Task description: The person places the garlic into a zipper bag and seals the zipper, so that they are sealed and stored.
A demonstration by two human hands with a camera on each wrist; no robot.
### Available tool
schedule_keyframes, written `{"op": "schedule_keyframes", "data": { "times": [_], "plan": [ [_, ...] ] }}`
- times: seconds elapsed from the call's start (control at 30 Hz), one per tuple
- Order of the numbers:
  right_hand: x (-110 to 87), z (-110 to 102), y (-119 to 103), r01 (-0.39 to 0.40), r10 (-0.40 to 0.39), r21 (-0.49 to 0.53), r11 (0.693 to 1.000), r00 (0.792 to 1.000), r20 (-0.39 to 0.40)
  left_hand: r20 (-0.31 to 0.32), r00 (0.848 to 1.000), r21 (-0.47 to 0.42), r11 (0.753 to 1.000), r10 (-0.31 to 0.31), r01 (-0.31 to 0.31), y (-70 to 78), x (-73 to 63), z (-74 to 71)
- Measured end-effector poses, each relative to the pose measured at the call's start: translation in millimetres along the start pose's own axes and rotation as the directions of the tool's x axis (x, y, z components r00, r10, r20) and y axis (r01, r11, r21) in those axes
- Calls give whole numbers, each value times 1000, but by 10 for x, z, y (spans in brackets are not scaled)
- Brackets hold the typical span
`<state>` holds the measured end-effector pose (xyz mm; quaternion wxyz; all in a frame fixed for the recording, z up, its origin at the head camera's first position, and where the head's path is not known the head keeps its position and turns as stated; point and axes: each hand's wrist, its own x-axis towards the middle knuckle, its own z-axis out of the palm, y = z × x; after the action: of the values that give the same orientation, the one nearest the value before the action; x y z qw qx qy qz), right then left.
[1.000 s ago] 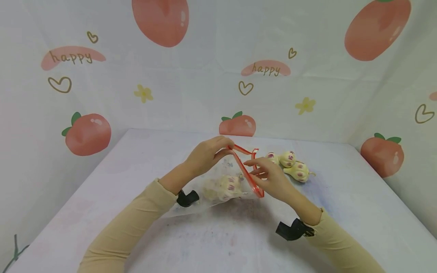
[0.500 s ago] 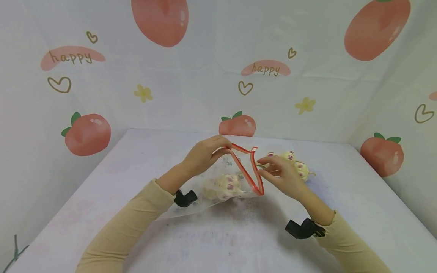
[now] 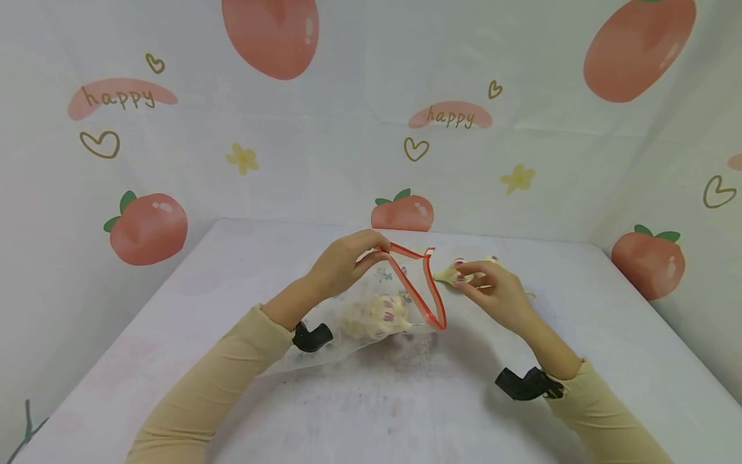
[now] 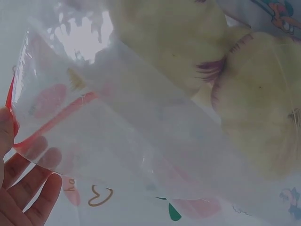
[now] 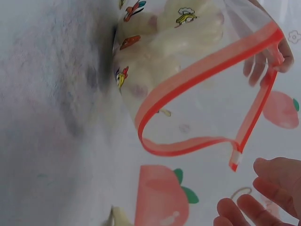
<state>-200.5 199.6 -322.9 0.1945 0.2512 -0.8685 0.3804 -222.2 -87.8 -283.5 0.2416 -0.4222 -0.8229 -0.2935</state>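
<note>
2 hands [image 3: 348, 263] [image 3: 500, 293], 1 bag [image 3: 377, 285] — min. 5 garlic bulbs [image 3: 387, 313]

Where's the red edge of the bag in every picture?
Head: the red edge is just right of the middle.
Left wrist: the red edge slants upward from the left side.
Right wrist: the red edge makes a big loop, from the middle to the upper right.
Shared landmark: the left hand, pinching that edge in all three.

left grip [image 3: 344, 263] pinching, right grip [image 3: 497, 291] loosely curved
</note>
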Motion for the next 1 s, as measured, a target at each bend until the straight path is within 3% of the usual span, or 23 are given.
{"op": "schedule_keyframes", "data": {
  "times": [0.2, 0.6, 1.0],
  "plan": [
    [-9, -61, 56, -91, 92, -26, 995, 995, 25, 1, 1000, -8, 1000, -7, 7, 7, -3, -13],
    [-32, -157, 154, -172, 174, -71, 982, 984, 22, 29, 998, -58, 997, -55, 57, 32, -16, -25],
    [-52, -248, 203, -190, 189, -85, 978, 982, -12, 49, 994, -91, 990, -101, 105, 27, -27, -27]
  ]
}}
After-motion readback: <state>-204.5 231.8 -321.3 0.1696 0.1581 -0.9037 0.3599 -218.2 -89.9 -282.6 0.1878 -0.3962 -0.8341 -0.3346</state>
